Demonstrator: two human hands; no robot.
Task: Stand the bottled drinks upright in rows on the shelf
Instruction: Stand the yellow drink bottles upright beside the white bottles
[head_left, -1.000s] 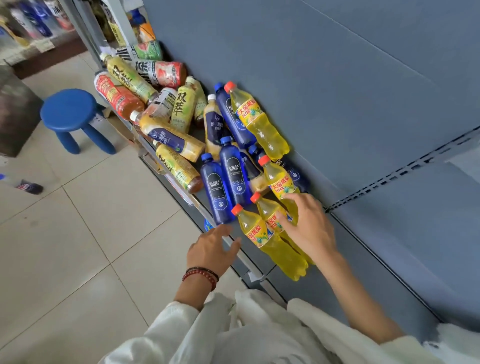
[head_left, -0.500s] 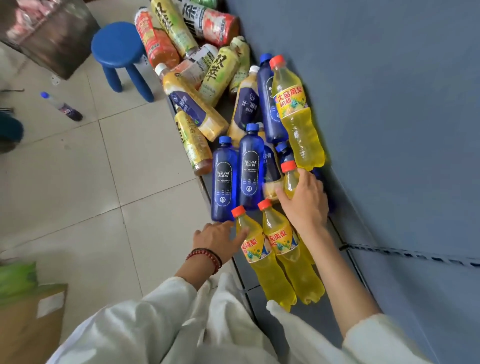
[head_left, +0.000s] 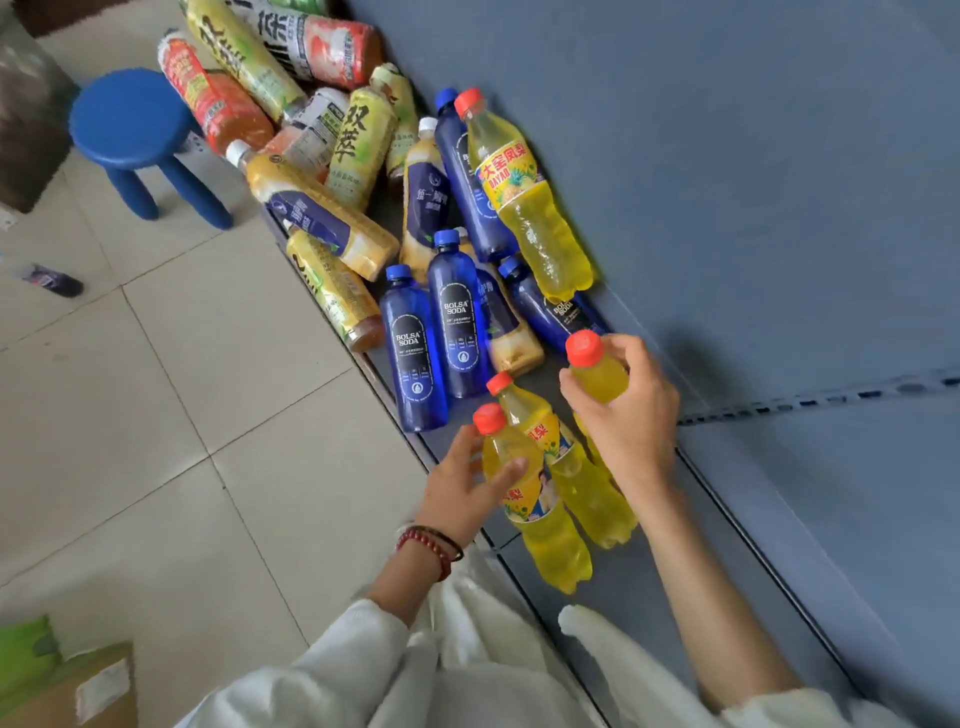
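A low grey shelf (head_left: 649, 597) runs along a blue-grey back wall. My right hand (head_left: 631, 421) grips a yellow pineapple soda bottle (head_left: 597, 371) with a red cap near its neck. My left hand (head_left: 467, 480) curls around the front yellow soda bottle (head_left: 540, 514); a third yellow soda bottle (head_left: 576, 467) stands between them. Two upright blue Bolsa soda bottles (head_left: 436, 343) stand just beyond. Behind them lies a jumble of tea and juice bottles (head_left: 332, 218), and another yellow soda bottle (head_left: 530, 202) leans on the wall.
A blue plastic stool (head_left: 135, 135) stands on the tiled floor left of the shelf. A small bottle (head_left: 49, 278) lies on the floor at far left. A cardboard box (head_left: 72, 691) with something green sits at bottom left.
My right hand has taken a yellow soda bottle and brought it closer. My left hand rose from the shelf edge and closed around the front yellow bottle.
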